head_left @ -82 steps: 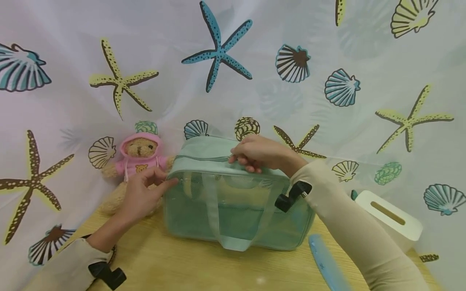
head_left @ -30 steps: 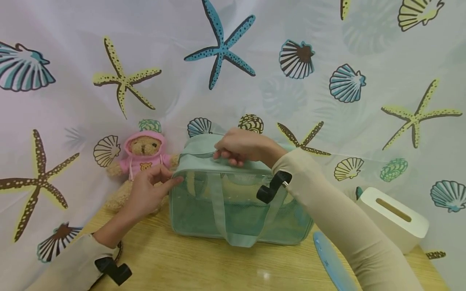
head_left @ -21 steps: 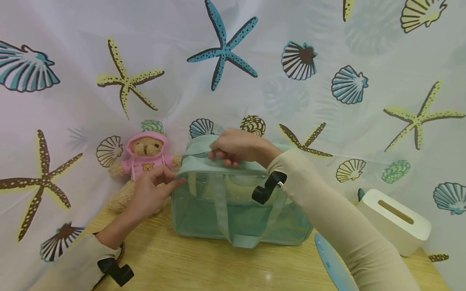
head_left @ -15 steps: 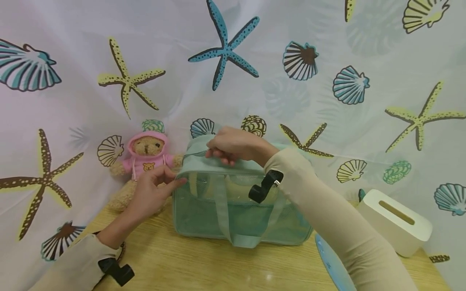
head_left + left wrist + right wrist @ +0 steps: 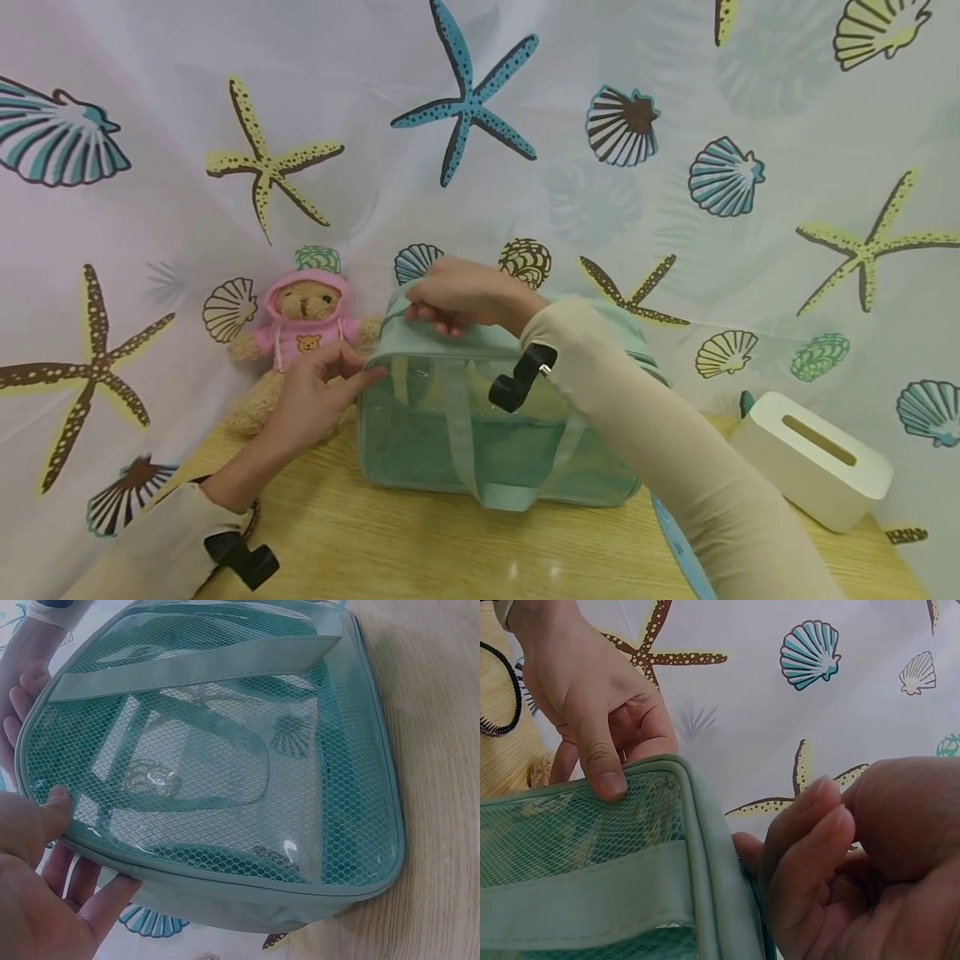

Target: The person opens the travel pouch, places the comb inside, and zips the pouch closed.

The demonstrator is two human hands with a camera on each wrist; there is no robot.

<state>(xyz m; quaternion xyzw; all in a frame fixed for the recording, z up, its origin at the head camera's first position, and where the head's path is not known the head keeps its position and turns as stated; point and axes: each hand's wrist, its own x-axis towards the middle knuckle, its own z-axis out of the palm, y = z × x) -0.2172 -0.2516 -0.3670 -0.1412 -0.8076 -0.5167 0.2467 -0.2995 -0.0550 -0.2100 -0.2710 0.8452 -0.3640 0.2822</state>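
Bag (image 5: 420, 454) upright on the tabletop (image 5: 375, 550), pinched at its ten-o'clock corner by the left hand (image 5: 311, 400) and at the zipper (image 5: 394, 317) by the right hand (image 5: 465, 292), seemingly mostly run, with a short stretch toward nine o'clock remaining.

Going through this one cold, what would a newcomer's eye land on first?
Probably the see-through green bag standing mid-table, with the left grip pinching its upper left corner and the right grip curled at the zip on top. Next, the bear in a pink hoodie, sitting just left of the bag, and the big blue starfish printed high on the cloth behind.
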